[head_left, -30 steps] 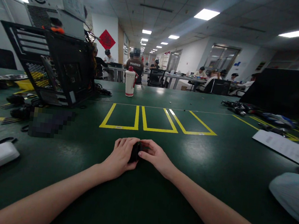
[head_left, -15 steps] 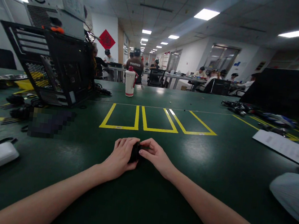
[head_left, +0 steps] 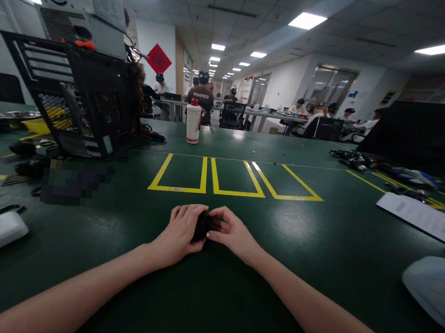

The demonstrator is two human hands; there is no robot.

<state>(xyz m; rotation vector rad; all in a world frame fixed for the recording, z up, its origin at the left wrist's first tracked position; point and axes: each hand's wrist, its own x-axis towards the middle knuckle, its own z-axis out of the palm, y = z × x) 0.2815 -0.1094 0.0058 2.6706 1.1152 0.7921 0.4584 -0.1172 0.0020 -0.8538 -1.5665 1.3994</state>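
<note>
A small black object [head_left: 201, 227], rounded in outline, sits between my two hands low over the green table [head_left: 207, 294]. Its kind does not show, since fingers cover much of it. My left hand [head_left: 182, 232] is closed around its left side, with fingers over the top and the thumb below. On the other side, my right hand [head_left: 232, 233] has its fingertips curled against the object's right end, the thumb lower than the fingers.
Yellow tape outlines [head_left: 235, 193] lie beyond my hands, with a white bottle [head_left: 193, 122] behind them. An open computer case [head_left: 92, 102] stands at left, carrying power supplies [head_left: 80, 3]. A white paper [head_left: 422, 218] and a clear plastic-looking item [head_left: 435, 287] lie at right.
My right thumb and fingers have shifted slightly and opened a little around the object's right end, so more of it shows. My left hand keeps its hold.
</note>
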